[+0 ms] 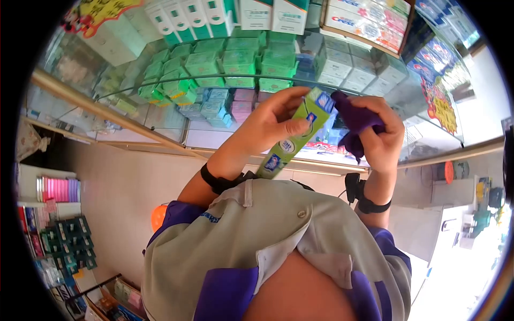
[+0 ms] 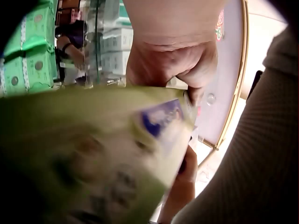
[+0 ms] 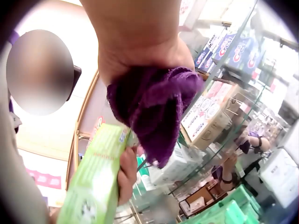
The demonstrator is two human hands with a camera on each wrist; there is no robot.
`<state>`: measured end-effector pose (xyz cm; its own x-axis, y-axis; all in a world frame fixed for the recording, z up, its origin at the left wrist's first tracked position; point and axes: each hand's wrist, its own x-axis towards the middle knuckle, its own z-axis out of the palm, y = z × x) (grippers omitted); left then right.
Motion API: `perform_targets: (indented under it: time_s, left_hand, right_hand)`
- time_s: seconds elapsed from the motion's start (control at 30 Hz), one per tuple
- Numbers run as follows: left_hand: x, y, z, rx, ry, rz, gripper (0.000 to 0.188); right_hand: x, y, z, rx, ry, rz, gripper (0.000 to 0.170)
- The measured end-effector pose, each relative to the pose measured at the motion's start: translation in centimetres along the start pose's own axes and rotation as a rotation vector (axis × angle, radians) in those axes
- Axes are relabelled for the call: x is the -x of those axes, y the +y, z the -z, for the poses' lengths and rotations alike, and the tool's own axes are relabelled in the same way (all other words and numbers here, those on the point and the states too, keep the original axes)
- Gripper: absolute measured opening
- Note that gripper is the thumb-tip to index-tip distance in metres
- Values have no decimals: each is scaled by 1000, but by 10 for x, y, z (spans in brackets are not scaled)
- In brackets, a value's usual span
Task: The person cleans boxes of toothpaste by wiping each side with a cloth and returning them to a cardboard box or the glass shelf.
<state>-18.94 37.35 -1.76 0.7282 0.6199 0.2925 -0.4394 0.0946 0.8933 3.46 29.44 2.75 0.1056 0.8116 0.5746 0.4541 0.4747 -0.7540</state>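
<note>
The glass display case [image 1: 118, 117] spreads out beyond both grips, and rows of green packs [image 1: 238, 63] stand inside it, ahead of the left grip [image 1: 276, 122]. Past the right grip [image 1: 383, 136], a tan-edged tray [image 1: 360, 41] holds stacked Crest boxes [image 1: 364, 18]. The light green carton [image 1: 287, 145] is clasped in the left grip, thumb across its printed face; its contents do not show. It is best held firmly without denting, and turned face by face. The purple cloth [image 1: 356, 117] is bunched in the right grip, close to the carton's far end; whether they touch I cannot tell. The work looks like wiping: light, flat strokes, with loose folds gathered in, should serve.
</note>
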Motion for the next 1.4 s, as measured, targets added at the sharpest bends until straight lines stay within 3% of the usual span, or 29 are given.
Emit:
perform_targets:
  time_s: [0.1, 0.17, 0.27, 0.3, 0.33, 0.37, 0.47, 0.53, 0.6, 0.67, 0.73, 0.8, 0.93, 1.0, 1.03, 1.13, 1.17, 1.23, 1.33, 1.4]
  left_hand:
    - [-33, -7, -11, 128, -143, 7, 59]
    - [-52, -14, -25, 139, -168, -18, 57]
    - [-78, -15, -44, 203, -177, -46, 52]
    - [-89, -15, -51, 257, -268, -87, 53]
    - [-100, -13, -61, 310, -356, -134, 54]
    - [-102, -11, -74, 178, -210, -150, 79]
    - [-127, -3, -100, 141, -245, -305, 80]
    - [-144, 0, -117, 154, -265, -390, 79]
    - [-159, 5, -133, 179, -274, -468, 75]
    - [-170, 3, -146, 255, -312, -488, 75]
    - [-181, 2, -157, 370, -380, -496, 78]
    - [-195, -2, -164, 613, -517, -504, 78]
    - [-204, 4, -173, 506, -423, -579, 73]
    - [-190, 15, -181, 92, -112, -590, 64]
    - [-183, 26, -183, -9, -56, -558, 59]
    - [-173, 53, -176, -26, -83, -505, 61]
    - [-169, 60, -176, -71, -8, -473, 63]
    - [-171, 70, -161, -96, -42, -409, 61]
    - [-175, 75, -150, -133, -47, -331, 58]
    - [-177, 79, -148, -313, -34, -253, 56]
  right_hand:
    - [18, -7, 1, -103, 242, -106, 34]
    - [22, -14, 7, -99, 320, 134, 33]
    - [30, -14, 41, 358, 211, 261, 31]
    - [39, -15, 53, 377, 235, 252, 31]
    - [48, -18, 67, 229, 237, -50, 27]
    - [55, -19, 80, 69, 235, -340, 24]
    - [64, -12, 124, 2, 133, -399, 26]
    - [71, 1, 145, -170, 25, -525, 52]
    - [71, 16, 154, -316, -78, -547, 55]
    - [72, 24, 150, -681, -34, -553, 58]
    - [66, 20, 161, -848, -174, -468, 64]
    - [59, 33, 176, -897, -257, -494, 68]
    - [41, 49, 198, -995, -411, -424, 61]
    - [36, 56, 205, -700, -211, -423, 54]
    - [31, 53, 210, -595, -157, -376, 50]
    - [16, 30, 224, -242, -38, -199, 52]
    - [12, 21, 224, -160, 46, -151, 52]
    - [5, 0, 221, -17, 200, -94, 50]
    - [-10, -22, 224, 418, 398, 55, 51]
    - [-18, -26, 231, 509, 426, 103, 55]
